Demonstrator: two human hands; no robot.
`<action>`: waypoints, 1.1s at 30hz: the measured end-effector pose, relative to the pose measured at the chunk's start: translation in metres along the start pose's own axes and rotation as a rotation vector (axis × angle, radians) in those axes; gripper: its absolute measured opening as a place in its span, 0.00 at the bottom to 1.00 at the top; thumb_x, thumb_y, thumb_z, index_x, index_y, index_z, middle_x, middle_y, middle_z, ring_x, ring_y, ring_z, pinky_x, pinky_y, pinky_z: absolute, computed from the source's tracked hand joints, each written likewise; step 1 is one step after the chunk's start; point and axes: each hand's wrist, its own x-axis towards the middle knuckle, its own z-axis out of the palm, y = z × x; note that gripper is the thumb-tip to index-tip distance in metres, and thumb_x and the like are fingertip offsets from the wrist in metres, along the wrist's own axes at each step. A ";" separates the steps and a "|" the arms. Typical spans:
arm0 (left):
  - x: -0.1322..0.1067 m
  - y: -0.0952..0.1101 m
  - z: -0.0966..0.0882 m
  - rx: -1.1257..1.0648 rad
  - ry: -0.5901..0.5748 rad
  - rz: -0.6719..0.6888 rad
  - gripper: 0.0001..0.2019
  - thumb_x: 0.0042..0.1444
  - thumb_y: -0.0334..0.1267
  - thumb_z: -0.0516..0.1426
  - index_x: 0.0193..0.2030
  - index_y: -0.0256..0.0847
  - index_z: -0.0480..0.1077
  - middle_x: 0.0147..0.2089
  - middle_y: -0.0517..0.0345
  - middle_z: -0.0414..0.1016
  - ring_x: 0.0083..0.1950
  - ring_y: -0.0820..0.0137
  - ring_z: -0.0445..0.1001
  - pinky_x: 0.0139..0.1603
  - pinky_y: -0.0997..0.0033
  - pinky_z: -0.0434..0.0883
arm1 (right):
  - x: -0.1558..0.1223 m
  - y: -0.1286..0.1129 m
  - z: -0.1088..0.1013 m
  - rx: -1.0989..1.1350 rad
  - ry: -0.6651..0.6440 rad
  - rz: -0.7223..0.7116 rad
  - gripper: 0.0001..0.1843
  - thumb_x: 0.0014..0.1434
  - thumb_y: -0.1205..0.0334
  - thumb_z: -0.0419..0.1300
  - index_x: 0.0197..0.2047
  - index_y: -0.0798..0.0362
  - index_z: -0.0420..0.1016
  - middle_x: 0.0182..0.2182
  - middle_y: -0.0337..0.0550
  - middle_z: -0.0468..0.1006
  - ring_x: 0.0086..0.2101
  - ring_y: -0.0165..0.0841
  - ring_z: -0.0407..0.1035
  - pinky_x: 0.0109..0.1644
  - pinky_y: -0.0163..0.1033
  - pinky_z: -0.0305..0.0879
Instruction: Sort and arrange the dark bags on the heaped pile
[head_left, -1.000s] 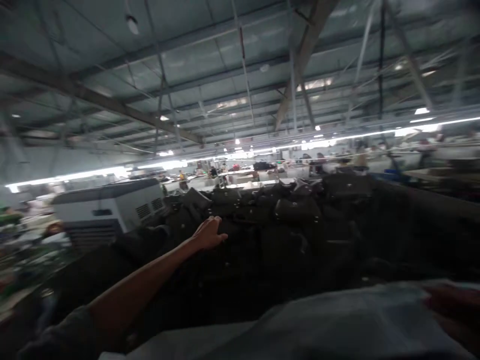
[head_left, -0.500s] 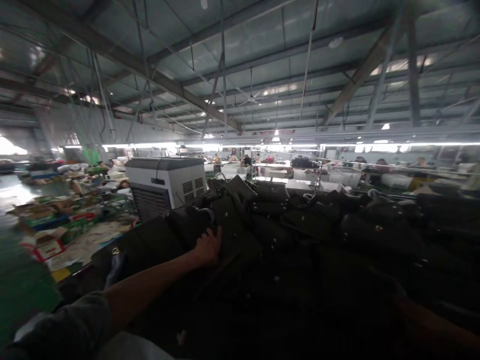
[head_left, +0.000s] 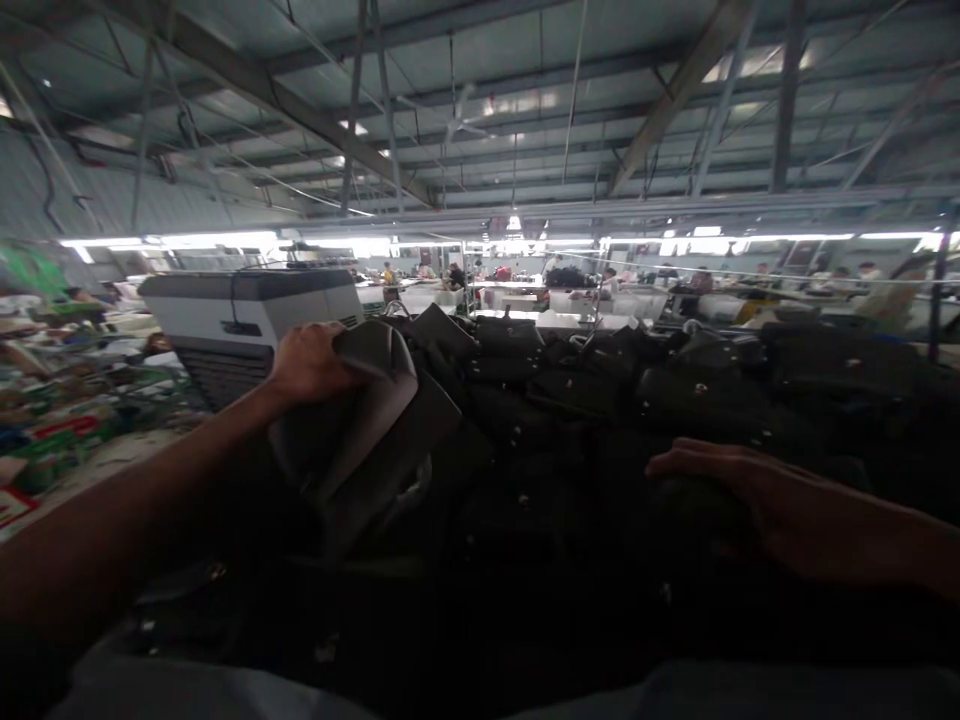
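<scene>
A big heap of dark bags fills the middle of the head view. My left hand grips one dark grey bag by its top edge and holds it lifted above the heap at the left. My right hand lies palm down on the heap at the right, fingers spread over a dark bag. Small metal fittings glint on several bags.
A white and grey machine box stands behind the heap at the left. Cardboard boxes and clutter cover the floor at the far left. Work tables with seated people run along the back under strip lights.
My left hand has closed on a bag and raised it off the heap. My right hand has come into view and settled on the pile at the right.
</scene>
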 end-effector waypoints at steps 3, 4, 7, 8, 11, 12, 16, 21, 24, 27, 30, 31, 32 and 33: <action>0.010 -0.006 -0.026 -0.325 0.017 0.175 0.21 0.49 0.54 0.60 0.42 0.41 0.72 0.36 0.57 0.76 0.38 0.65 0.74 0.38 0.70 0.68 | 0.034 -0.010 -0.043 0.073 -0.085 0.051 0.40 0.51 0.57 0.70 0.67 0.35 0.69 0.64 0.42 0.72 0.61 0.50 0.69 0.66 0.53 0.67; 0.010 -0.002 -0.030 -0.452 -0.016 0.244 0.20 0.48 0.54 0.58 0.40 0.40 0.71 0.34 0.58 0.75 0.36 0.67 0.72 0.35 0.71 0.67 | 0.047 -0.011 -0.051 0.110 -0.128 0.056 0.38 0.51 0.57 0.70 0.66 0.38 0.70 0.61 0.43 0.74 0.59 0.49 0.70 0.63 0.51 0.68; 0.007 0.029 -0.025 -0.629 -0.155 0.431 0.18 0.46 0.51 0.58 0.39 0.41 0.72 0.34 0.58 0.77 0.37 0.65 0.73 0.36 0.69 0.68 | 0.086 0.003 -0.050 0.141 -0.234 0.088 0.35 0.46 0.61 0.71 0.60 0.47 0.74 0.52 0.43 0.79 0.52 0.44 0.73 0.55 0.44 0.69; 0.004 0.045 -0.020 -0.605 -0.193 0.492 0.16 0.47 0.49 0.59 0.39 0.42 0.73 0.34 0.58 0.78 0.38 0.64 0.75 0.38 0.68 0.69 | 0.096 0.013 -0.042 0.127 -0.241 0.136 0.36 0.44 0.62 0.72 0.59 0.48 0.74 0.50 0.43 0.80 0.49 0.43 0.73 0.51 0.42 0.69; -0.011 0.100 0.006 -0.457 -0.224 0.632 0.10 0.48 0.41 0.61 0.38 0.44 0.75 0.36 0.57 0.80 0.42 0.57 0.80 0.44 0.61 0.71 | 0.109 0.062 -0.016 0.193 -0.106 0.310 0.36 0.36 0.67 0.73 0.52 0.52 0.77 0.47 0.44 0.80 0.47 0.42 0.72 0.46 0.39 0.66; -0.016 0.117 0.018 -0.419 -0.232 0.674 0.10 0.47 0.40 0.61 0.38 0.44 0.75 0.38 0.55 0.81 0.44 0.55 0.81 0.45 0.59 0.71 | 0.107 0.081 -0.010 0.201 -0.066 0.377 0.35 0.34 0.67 0.73 0.51 0.53 0.76 0.44 0.44 0.80 0.45 0.42 0.72 0.45 0.39 0.66; -0.031 0.175 0.083 -0.386 -0.366 0.939 0.12 0.49 0.41 0.65 0.43 0.48 0.78 0.64 0.53 0.75 0.58 0.50 0.79 0.50 0.54 0.76 | 0.075 0.141 -0.003 0.310 0.089 0.576 0.34 0.34 0.63 0.73 0.48 0.54 0.77 0.42 0.44 0.80 0.44 0.42 0.73 0.44 0.39 0.68; -0.015 0.236 0.151 -0.346 -0.468 1.041 0.06 0.57 0.32 0.61 0.39 0.41 0.81 0.83 0.52 0.39 0.83 0.45 0.34 0.76 0.29 0.50 | 0.048 0.192 -0.009 0.557 0.274 0.721 0.36 0.40 0.57 0.70 0.54 0.54 0.73 0.45 0.48 0.81 0.45 0.45 0.77 0.43 0.43 0.75; -0.001 0.266 0.172 -0.324 -0.462 1.034 0.08 0.56 0.27 0.61 0.38 0.40 0.81 0.83 0.51 0.37 0.82 0.42 0.32 0.74 0.20 0.37 | 0.048 0.220 -0.014 0.655 0.327 0.764 0.34 0.43 0.56 0.67 0.55 0.55 0.71 0.50 0.54 0.81 0.48 0.45 0.77 0.47 0.44 0.77; 0.007 0.290 0.192 -0.319 -0.540 1.055 0.11 0.56 0.27 0.60 0.41 0.42 0.83 0.81 0.48 0.49 0.81 0.39 0.40 0.73 0.18 0.36 | 0.063 0.242 -0.024 0.676 0.292 0.783 0.34 0.41 0.59 0.68 0.54 0.55 0.73 0.49 0.54 0.81 0.47 0.46 0.78 0.48 0.46 0.78; 0.016 0.310 0.213 -0.283 -0.632 0.999 0.15 0.57 0.28 0.60 0.49 0.43 0.83 0.77 0.45 0.59 0.80 0.40 0.47 0.75 0.21 0.39 | 0.097 0.258 -0.041 0.612 0.188 0.798 0.37 0.33 0.65 0.72 0.51 0.53 0.77 0.49 0.50 0.82 0.46 0.47 0.77 0.45 0.47 0.78; 0.019 0.315 0.219 -0.264 -0.627 0.964 0.16 0.57 0.29 0.59 0.51 0.43 0.82 0.76 0.45 0.61 0.80 0.40 0.48 0.75 0.21 0.40 | 0.109 0.262 -0.046 0.584 0.150 0.807 0.38 0.30 0.67 0.73 0.51 0.52 0.79 0.50 0.49 0.81 0.45 0.46 0.77 0.45 0.47 0.78; 0.022 0.320 0.224 -0.248 -0.613 0.932 0.18 0.58 0.29 0.59 0.52 0.44 0.82 0.76 0.45 0.62 0.80 0.39 0.48 0.74 0.20 0.42 | 0.121 0.267 -0.049 0.559 0.113 0.818 0.40 0.28 0.68 0.74 0.51 0.51 0.80 0.51 0.48 0.81 0.45 0.46 0.77 0.45 0.48 0.78; 0.025 0.324 0.228 -0.235 -0.598 0.904 0.19 0.58 0.28 0.58 0.52 0.46 0.82 0.75 0.46 0.63 0.79 0.39 0.48 0.74 0.19 0.43 | 0.132 0.271 -0.050 0.535 0.080 0.834 0.42 0.27 0.68 0.75 0.51 0.51 0.80 0.51 0.48 0.81 0.45 0.46 0.77 0.45 0.48 0.77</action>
